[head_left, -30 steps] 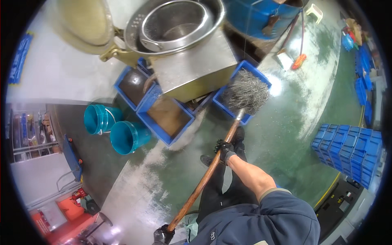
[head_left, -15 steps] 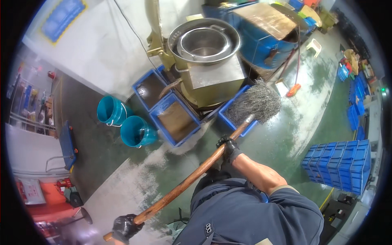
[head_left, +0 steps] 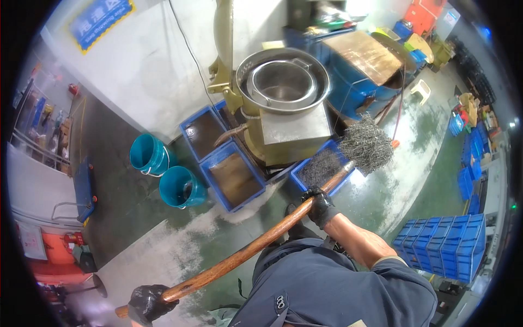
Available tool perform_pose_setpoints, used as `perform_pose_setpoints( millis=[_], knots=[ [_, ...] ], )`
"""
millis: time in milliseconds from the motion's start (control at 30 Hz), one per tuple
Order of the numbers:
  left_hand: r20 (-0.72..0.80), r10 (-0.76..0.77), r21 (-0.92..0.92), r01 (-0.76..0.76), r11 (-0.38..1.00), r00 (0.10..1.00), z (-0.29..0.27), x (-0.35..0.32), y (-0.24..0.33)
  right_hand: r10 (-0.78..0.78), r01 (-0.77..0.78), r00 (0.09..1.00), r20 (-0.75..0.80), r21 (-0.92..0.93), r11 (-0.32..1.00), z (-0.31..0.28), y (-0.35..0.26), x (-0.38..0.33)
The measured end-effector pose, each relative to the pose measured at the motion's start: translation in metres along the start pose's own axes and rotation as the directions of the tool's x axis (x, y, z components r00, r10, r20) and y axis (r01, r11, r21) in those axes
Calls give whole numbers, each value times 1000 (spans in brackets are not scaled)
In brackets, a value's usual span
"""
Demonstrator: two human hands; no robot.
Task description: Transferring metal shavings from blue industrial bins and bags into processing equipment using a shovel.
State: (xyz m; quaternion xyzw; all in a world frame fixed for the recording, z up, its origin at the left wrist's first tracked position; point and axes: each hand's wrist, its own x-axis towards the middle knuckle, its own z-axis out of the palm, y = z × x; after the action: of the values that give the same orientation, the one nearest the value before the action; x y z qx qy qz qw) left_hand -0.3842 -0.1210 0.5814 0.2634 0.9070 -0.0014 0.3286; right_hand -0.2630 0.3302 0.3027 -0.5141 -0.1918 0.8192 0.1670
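My left hand [head_left: 146, 304], gloved, was clamped on the butt of the long wooden handle [head_left: 245, 252] at lower left, and my right hand [head_left: 319, 205] gripped it mid-shaft, the load of tangled metal shavings [head_left: 368, 146] riding at its far end right of centre, above one blue crate [head_left: 321, 170]. I judged a tilt could spill shavings onto the wet floor [head_left: 163, 256]. I counted two teal buckets [head_left: 163, 171] and three blue crates by the machine [head_left: 283, 103].
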Motion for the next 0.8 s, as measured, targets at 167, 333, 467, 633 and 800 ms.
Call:
perform_pose_setpoints(
  millis=[167, 333, 467, 633, 800],
  knots=[
    [-40, 13, -186, -20, 982, 999, 3, 9, -14, -42, 41, 999, -20, -87, 995, 51, -33, -6],
    [-108, -115, -266, 82, 960, 987, 5, -16, -9, 156, -154, 981, 118, -25, 988, 112, -53, -4],
    [-254, -170, -255, 104, 961, 952, 19, -43, -12, 49, 64, 943, 329, -324, 944, 155, -58, 19],
    [-501, -297, -349, 124, 929, 813, 38, -71, 33, 87, -12, 825, 559, -136, 991, 228, -55, 33],
    [-704, -217, 12, 317, 948, 676, 47, -62, 109, 112, -251, 612, 783, 58, 966, 269, -55, 40]
  ],
)
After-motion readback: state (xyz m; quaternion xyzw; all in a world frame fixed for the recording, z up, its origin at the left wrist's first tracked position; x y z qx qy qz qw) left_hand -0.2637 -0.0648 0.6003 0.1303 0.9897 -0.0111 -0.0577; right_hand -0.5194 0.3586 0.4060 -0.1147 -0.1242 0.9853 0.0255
